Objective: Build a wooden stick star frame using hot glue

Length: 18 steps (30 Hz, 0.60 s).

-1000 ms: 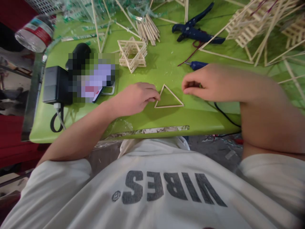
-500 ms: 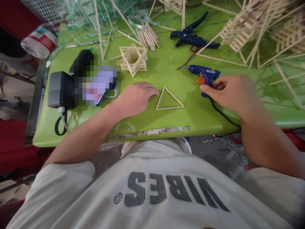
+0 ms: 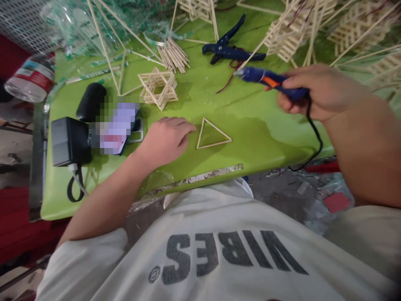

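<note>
My right hand point(image 3: 316, 92) is wrapped round the handle of a blue hot glue gun point(image 3: 263, 77) with an orange trigger. The gun is held above the table, its nozzle pointing left, and its black cord hangs below my wrist. My left hand point(image 3: 169, 138) rests on the green table, fingers loosely bent and apart, nothing visible in them. Just right of its fingertips lies a flat triangle of thin wooden sticks point(image 3: 215, 145). Beyond that hand stands a star-shaped stack of glued sticks point(image 3: 159, 90).
A bundle of sticks point(image 3: 173, 54) and a dark blue cutter point(image 3: 232, 50) lie farther back. Larger stick frames point(image 3: 288, 37) fill the back right. At left are a phone point(image 3: 117, 129), a black charger point(image 3: 70, 140), a black case point(image 3: 91, 100) and a plastic bottle point(image 3: 33, 77).
My right hand has gripped the glue gun and lifted it off the table, turning it on its side. My left hand stays beside the triangle. The camera view has shifted slightly.
</note>
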Available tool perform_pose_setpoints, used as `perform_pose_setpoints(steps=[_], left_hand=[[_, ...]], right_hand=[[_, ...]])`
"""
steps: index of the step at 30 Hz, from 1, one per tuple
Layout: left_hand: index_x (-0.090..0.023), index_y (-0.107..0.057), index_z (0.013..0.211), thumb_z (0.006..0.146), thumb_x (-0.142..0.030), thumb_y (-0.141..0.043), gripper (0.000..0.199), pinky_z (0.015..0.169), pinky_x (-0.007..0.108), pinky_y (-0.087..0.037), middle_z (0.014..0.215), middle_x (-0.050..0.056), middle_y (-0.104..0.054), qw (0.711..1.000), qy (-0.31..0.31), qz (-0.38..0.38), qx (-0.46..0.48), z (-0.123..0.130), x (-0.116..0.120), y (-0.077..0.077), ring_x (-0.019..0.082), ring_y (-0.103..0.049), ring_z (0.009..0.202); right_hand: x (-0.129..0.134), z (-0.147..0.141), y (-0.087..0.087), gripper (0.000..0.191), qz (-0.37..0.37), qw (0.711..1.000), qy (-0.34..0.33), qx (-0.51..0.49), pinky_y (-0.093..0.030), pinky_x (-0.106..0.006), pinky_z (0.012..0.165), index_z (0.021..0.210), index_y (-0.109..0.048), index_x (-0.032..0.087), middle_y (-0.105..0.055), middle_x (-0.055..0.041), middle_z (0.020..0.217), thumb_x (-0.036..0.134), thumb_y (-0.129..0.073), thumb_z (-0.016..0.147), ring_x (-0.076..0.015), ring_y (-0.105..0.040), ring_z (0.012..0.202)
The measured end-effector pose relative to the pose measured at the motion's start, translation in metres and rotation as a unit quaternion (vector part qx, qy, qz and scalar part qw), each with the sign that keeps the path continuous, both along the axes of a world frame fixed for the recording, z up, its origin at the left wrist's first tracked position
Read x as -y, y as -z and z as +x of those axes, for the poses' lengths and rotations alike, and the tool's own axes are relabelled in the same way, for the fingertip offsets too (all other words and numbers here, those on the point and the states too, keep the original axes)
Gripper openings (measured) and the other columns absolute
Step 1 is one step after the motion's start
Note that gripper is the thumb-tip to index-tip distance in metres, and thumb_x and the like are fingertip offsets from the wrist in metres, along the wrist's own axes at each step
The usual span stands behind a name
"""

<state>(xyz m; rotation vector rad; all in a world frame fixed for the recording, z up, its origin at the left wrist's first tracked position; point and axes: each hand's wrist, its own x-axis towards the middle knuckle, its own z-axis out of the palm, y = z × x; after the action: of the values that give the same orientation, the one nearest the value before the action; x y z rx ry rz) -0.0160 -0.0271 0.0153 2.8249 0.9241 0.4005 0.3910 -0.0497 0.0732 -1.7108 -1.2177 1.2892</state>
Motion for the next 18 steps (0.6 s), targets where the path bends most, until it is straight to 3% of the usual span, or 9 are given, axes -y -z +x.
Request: perform_pose_setpoints(steps=[4,7,13,16,18], left_hand=[[-0.022,-0.087,0.122,0.108,-0.018,-0.053,0.038,0.094,0.047,-0.070,0.115,0.011,-0.090,1.000,-0.006,0.002,-0.009,-0.001,0.000,0.000,0.030,-0.086,0.102],[-0.020,-0.086,0.121,0.110,-0.017,-0.054,0.034,0.091,0.045,-0.069,0.113,0.011,-0.090,1.000,0.002,0.008,-0.021,-0.002,0.000,-0.002,0.030,-0.086,0.100],[-0.015,-0.081,0.122,0.114,-0.013,-0.056,0.026,0.086,0.044,-0.068,0.113,0.012,-0.088,0.997,0.068,0.018,-0.039,-0.005,-0.001,-0.013,0.027,-0.084,0.098],[-0.016,-0.078,0.126,0.114,-0.010,-0.061,0.022,0.086,0.043,-0.069,0.117,0.012,-0.087,0.996,0.082,0.005,-0.041,-0.006,0.000,-0.018,0.026,-0.083,0.097],[-0.014,-0.077,0.128,0.113,-0.010,-0.064,0.020,0.084,0.044,-0.069,0.116,0.012,-0.086,0.996,0.086,0.002,-0.035,-0.006,0.000,-0.020,0.026,-0.081,0.095]], right_hand=[[0.006,-0.005,-0.018,0.021,0.063,0.990,0.061,-0.110,-0.049,-0.039,0.075,0.108,-0.087,0.021,-0.081,-0.0070,0.094,0.022,-0.083,0.087,-0.0178,-0.070,0.078],[0.003,-0.015,-0.020,0.031,0.021,0.992,0.039,-0.116,-0.053,-0.044,0.082,0.113,-0.085,0.023,-0.081,-0.0076,0.101,0.014,-0.082,0.083,-0.0209,-0.072,0.086],[-0.018,-0.039,0.012,0.013,-0.088,0.972,-0.103,-0.194,-0.041,-0.035,0.058,0.100,-0.073,0.023,-0.060,-0.0009,0.075,0.022,-0.084,0.094,-0.0189,-0.055,0.066],[-0.026,-0.042,0.030,0.016,-0.091,0.969,-0.124,-0.195,-0.045,-0.035,0.059,0.100,-0.076,0.024,-0.064,-0.0015,0.082,0.033,-0.089,0.098,-0.0175,-0.056,0.066],[-0.029,-0.040,0.039,0.025,-0.073,0.971,-0.179,-0.139,-0.053,-0.038,0.063,0.109,-0.081,0.026,-0.069,-0.0030,0.090,0.050,-0.087,0.104,-0.0194,-0.062,0.069]])
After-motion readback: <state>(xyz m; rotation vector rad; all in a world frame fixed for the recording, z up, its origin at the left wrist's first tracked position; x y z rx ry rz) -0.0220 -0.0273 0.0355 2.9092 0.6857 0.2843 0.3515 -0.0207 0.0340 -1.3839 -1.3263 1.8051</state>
